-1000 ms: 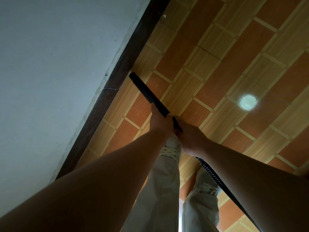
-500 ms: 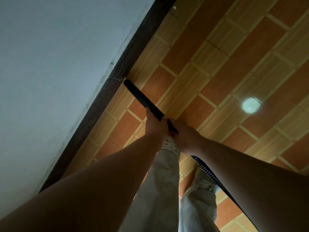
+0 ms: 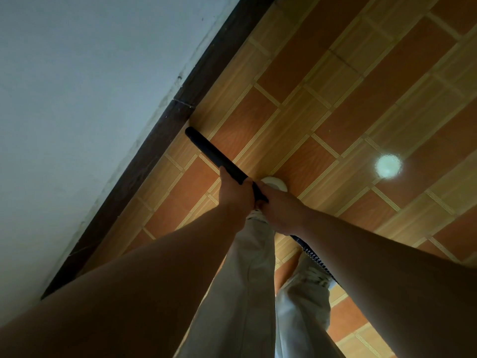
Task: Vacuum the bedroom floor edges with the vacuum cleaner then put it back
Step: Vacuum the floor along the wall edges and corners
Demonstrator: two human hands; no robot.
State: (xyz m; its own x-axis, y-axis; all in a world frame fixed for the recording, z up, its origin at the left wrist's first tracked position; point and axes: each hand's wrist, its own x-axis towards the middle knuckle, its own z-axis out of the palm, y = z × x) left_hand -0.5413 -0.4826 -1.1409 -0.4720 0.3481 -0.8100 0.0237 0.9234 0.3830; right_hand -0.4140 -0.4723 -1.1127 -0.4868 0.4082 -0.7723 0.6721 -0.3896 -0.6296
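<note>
We wrap our left hand (image 3: 236, 196) and right hand (image 3: 280, 210) around the black plastic vacuum wand (image 3: 214, 155); its tip sits far-left beside the dark wooden skirting board (image 3: 165, 127). Best keep it low, tracing that edge steadily.

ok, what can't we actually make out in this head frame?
- Vacuum cleaner body: out of frame; the ribbed hose passes behind the right forearm.
- Nozzle tip: too dark to tell whether it touches the skirting board or the floor.
- Grip on the tube: covered by the left hand and right hand.
- Forward shoe: mostly behind the hands.
- Dust: too dim to see.
</note>
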